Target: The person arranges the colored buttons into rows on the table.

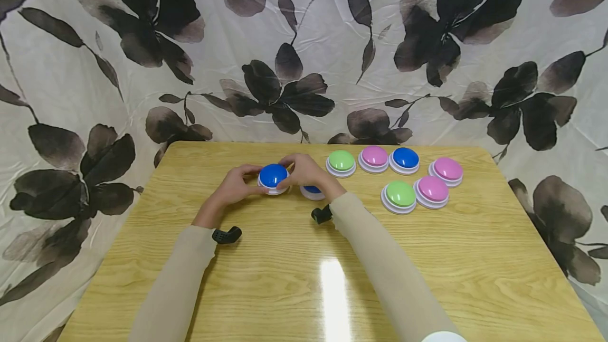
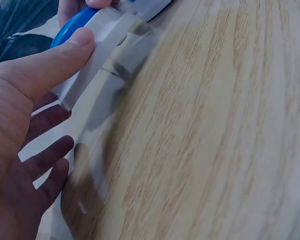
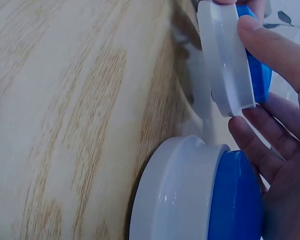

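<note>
A blue dome push button (image 1: 273,176) with a white base is held between both hands at the left back of the table. My left hand (image 1: 236,187) grips its left side, the thumb on the white rim in the left wrist view. On the opposite side, my right hand (image 1: 305,171) pinches the rim with thumb and fingers. In the right wrist view the held button's base looks tilted and slightly off the wood. A second blue button (image 3: 190,195) stands on the table beneath the right hand, partly hidden by it in the head view.
Right of the hands stand a green button (image 1: 341,161), a pink button (image 1: 374,157) and a blue button (image 1: 406,158) in a row. Nearer and farther right are another green button (image 1: 400,194) and two pink buttons (image 1: 433,189). A floral cloth (image 1: 304,41) hangs behind the wooden table (image 1: 275,289).
</note>
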Demonstrator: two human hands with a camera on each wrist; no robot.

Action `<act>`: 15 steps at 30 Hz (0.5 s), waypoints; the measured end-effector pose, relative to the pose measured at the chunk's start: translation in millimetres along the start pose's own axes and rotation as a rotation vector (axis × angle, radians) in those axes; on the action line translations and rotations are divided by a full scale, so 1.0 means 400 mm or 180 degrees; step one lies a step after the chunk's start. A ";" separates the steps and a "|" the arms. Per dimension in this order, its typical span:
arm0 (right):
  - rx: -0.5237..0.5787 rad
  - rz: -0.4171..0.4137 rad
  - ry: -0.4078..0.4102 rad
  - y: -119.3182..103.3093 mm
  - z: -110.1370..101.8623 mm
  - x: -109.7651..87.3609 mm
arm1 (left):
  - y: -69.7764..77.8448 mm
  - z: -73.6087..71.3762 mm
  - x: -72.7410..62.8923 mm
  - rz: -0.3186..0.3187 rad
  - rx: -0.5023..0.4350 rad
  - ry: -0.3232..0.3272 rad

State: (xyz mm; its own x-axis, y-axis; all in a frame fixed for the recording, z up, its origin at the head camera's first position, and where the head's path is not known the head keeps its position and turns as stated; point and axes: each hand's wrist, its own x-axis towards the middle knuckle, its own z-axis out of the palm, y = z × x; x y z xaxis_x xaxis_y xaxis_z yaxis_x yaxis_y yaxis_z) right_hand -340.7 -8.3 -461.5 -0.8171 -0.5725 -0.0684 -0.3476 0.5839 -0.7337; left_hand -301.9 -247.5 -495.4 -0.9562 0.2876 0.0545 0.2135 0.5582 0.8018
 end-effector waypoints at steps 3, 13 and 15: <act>0.0014 0.0047 -0.0015 0.001 0.000 0.001 | 0.000 0.001 0.001 -0.0009 0.0004 -0.0016; -0.0001 0.0094 -0.0035 0.006 0.002 0.002 | -0.003 0.006 0.002 -0.0037 0.0071 -0.0036; 0.0001 0.0100 -0.0046 0.007 0.003 0.004 | -0.003 0.007 0.002 -0.0024 0.0079 -0.0033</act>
State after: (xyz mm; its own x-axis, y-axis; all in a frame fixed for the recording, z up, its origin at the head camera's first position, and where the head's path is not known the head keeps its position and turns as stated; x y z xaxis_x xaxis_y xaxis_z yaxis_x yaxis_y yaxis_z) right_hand -342.3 -8.2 -464.6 -0.8208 -0.5622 -0.1012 -0.3218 0.6014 -0.7312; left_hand -302.2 -246.1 -498.1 -0.9557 0.2912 0.0423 0.2114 0.5794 0.7871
